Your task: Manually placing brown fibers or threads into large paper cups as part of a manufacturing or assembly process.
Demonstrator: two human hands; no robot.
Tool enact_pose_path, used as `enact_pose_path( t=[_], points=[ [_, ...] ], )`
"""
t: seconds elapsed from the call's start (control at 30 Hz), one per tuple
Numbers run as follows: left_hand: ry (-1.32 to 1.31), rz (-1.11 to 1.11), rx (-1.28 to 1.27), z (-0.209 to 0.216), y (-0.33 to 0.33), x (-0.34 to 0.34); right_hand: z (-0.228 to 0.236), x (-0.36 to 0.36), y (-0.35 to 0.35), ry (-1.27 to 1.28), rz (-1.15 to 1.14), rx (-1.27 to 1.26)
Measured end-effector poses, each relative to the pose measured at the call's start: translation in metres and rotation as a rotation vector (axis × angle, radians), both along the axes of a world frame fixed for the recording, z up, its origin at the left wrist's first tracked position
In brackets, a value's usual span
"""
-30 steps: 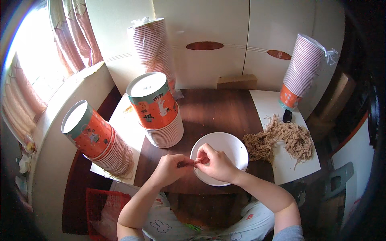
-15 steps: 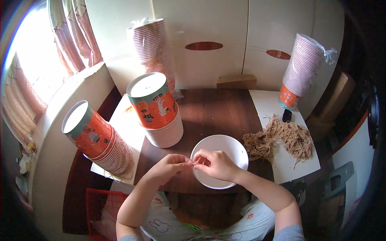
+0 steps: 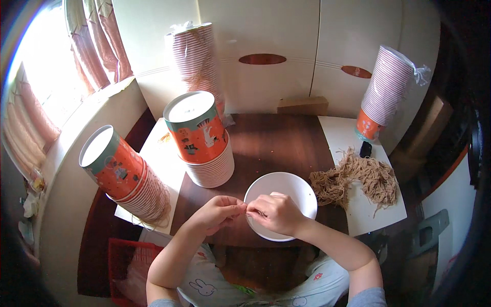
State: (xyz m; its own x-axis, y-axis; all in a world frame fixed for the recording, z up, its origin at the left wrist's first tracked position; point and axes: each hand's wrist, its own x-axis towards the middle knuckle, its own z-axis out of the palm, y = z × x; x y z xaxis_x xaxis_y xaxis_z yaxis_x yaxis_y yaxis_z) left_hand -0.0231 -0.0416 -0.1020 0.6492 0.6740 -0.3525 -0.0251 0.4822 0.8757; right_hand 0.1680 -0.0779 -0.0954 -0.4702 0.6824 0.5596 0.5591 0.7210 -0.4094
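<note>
My left hand [image 3: 219,213] and my right hand [image 3: 279,213] meet fingertip to fingertip at the left rim of a round white bowl [image 3: 309,204]. Both are closed in a pinch. Whatever lies between the fingers is too small and covered to name. The right hand, back upward with curled fingers, hides part of the bowl's inside. Just right of the bowl lies a loose heap of tan cord [image 3: 376,176], partly on the brown tabletop [image 3: 279,140] and partly on a white board [image 3: 371,220].
Nested orange-and-green paper buckets [image 3: 197,133] stand left of centre. Another stack [image 3: 120,163] leans at far left, with cords at its lower end. Wrapped stacks stand at the back left [image 3: 194,56] and back right [image 3: 386,84]. A black object [image 3: 365,149] sits behind the cord heap.
My right hand has turned over, its back now upward and its fingers curled in more tightly. The left hand has hardly moved. The whole view has shifted slightly.
</note>
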Motion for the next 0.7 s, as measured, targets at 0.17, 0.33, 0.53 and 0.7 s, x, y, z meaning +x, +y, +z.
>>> enact_pose_path(
  t=[0.17,0.33,0.53,0.7],
  points=[
    [0.084,0.003,0.014,0.008,0.001,-0.001,0.000,0.002,0.003,0.161,-0.013,-0.215],
    [0.223,-0.088,0.646,-0.009,0.002,-0.004,0.006,0.004,0.005,0.286,0.052,-0.504],
    [0.162,-0.026,0.382,0.003,-0.003,0.002,0.000,0.007,0.008,0.303,0.058,-0.608],
    [0.124,0.017,0.370,-0.002,0.000,0.001,-0.002,0.008,0.008,0.254,0.056,-0.661]
  ],
)
